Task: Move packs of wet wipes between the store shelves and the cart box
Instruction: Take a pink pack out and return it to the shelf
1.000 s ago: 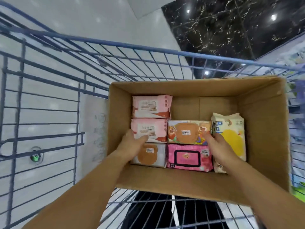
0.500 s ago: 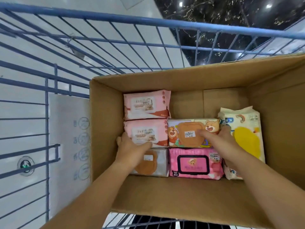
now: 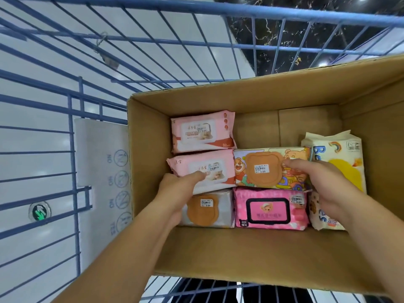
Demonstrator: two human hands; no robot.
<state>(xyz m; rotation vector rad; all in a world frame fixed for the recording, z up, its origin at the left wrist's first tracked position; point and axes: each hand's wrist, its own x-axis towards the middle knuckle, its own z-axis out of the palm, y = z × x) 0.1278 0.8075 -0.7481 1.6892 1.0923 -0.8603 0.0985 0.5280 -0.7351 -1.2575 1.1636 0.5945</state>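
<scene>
Evidently taking two packs from cardboard box [image 3: 218, 252] in cart
Grips pale pink pack [image 3: 192, 165] with left hand [image 3: 179, 189]; clamps bear pack [image 3: 262, 169] with right hand [image 3: 325, 184]; thumbs on top, probably for purchase.

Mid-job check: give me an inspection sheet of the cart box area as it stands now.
Surface: cardboard box in blue wire cart; box floor bare at far right.
Job's things: six packs in the box: far pale pink pack, nearer pale pink pack, grey pack, bear-print pack, bright pink pack, cream pack.
Clutter: nothing seen.
Grippers: left hand grips nearer pale pink pack; right hand grips bear-print pack.
Cables: nothing seen.
Surroundings: sign panel on cart; pale tiled floor, dark marble floor.
</scene>
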